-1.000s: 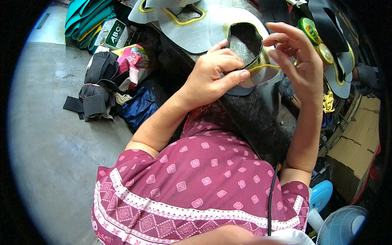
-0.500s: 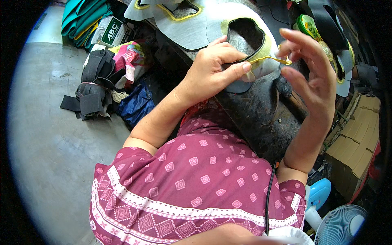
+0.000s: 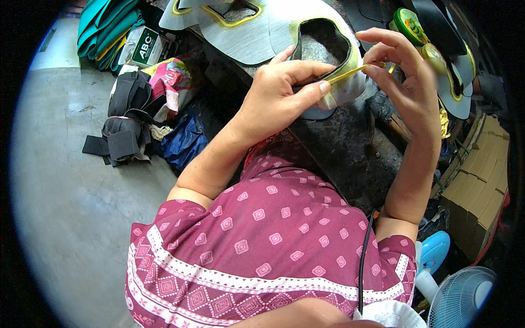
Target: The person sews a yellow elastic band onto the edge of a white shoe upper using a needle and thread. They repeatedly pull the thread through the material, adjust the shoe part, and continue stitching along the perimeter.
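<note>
A whitish-grey curved piece (image 3: 327,12), perhaps a shoe upper, lies over the dark worktop, with a pale yellow border around its oval opening. My left hand (image 3: 276,98) grips the near rim of that opening between thumb and fingers, thumb on top. From this rim a thin yellow strip (image 3: 347,73) runs to my right hand (image 3: 407,82). There, thumb and index finger pinch it while the other fingers are raised and bent. The strip looks taut between both hands, and its loose tail shows past the right fingertips.
Similar yellow-edged grey pieces (image 3: 229,41) lie far left on the dark worktop (image 3: 350,145); more are at the right beside a green round tub (image 3: 409,26). Black fabric bundles (image 3: 123,123) and a blue bag (image 3: 183,142) sit left. Cardboard (image 3: 476,175) and a fan (image 3: 462,300) stand right.
My right hand has moved left and closed its thumb and index finger on the yellow strip, which is now straighter. My left hand keeps its hold on the rim.
</note>
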`<state>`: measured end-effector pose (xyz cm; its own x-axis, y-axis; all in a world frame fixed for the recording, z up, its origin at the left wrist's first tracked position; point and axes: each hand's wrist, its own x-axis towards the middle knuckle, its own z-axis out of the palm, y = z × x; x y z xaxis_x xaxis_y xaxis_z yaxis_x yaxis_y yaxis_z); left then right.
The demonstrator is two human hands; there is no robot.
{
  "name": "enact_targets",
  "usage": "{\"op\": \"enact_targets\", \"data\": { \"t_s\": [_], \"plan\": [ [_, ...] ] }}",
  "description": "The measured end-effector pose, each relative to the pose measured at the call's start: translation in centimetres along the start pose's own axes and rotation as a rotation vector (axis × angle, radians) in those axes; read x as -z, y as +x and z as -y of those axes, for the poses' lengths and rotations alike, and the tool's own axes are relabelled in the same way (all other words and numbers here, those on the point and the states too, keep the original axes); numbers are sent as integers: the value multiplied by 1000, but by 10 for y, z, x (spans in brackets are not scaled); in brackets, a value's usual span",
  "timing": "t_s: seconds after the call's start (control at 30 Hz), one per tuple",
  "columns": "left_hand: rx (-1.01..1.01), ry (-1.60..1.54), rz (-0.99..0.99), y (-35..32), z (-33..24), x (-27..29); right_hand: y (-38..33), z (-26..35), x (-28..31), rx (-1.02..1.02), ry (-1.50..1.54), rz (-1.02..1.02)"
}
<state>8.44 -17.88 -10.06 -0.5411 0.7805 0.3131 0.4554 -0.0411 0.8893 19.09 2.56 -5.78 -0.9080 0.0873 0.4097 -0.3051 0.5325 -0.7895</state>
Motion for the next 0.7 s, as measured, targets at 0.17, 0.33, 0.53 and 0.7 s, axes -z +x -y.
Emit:
{"op": "enact_targets", "data": {
  "t_s": [0.17, 0.33, 0.53, 0.7],
  "plan": [
    [58, -56, 45, -3, -2, 4, 0, -7, -8, -78, 29, -43],
    [166, -210, 49, -4, -6, 4, 3, -10, -17, -20, 72, -35],
    [238, 56, 46, -1, -13, 3, 6, -12, -33, 55, 23, -20],
    [140, 282, 90, -10, -9, 20, -1, 6, -10, -34, -79, 93]
  ]
}}
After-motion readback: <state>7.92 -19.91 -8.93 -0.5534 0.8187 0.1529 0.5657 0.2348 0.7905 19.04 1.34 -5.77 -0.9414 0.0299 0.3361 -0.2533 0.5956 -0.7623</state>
